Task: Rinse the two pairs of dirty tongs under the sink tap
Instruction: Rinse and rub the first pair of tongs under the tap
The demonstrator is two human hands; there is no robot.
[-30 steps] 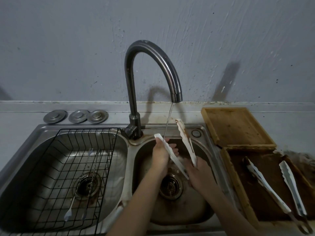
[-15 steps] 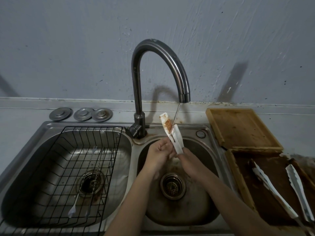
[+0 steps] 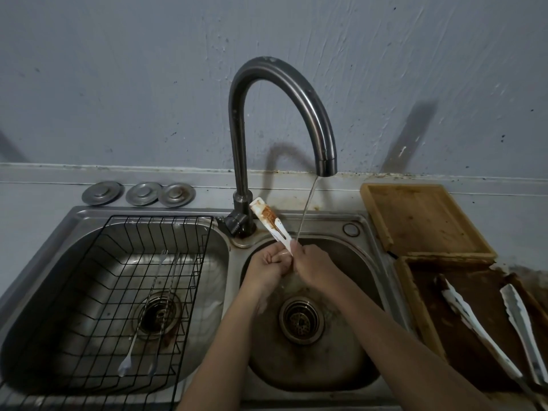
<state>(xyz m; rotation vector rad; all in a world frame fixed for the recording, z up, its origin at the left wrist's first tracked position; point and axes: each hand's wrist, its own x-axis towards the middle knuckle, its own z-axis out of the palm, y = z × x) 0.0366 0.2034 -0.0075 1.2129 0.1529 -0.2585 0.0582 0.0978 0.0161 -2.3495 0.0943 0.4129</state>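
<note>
Brown residue coats the first tongs [image 3: 269, 222] — both hands' grip, left hand [image 3: 265, 269] and right hand [image 3: 314, 269], clamped on them under the stream [image 3: 307, 209]; second tongs [image 3: 480, 324] lie unrinsed in the tray [image 3: 415, 304].

I see a brushed-metal tap [image 3: 296, 93], a dull steel sink [image 3: 311, 369], black wire rack [image 3: 124, 280], and rough, stained wooden trays [image 3: 421, 221].

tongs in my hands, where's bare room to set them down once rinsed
Bare counter left of the three metal discs, and the upper wooden board. Crowded: the lower tray holds the other tongs; the wire basket holds utensils.
</note>
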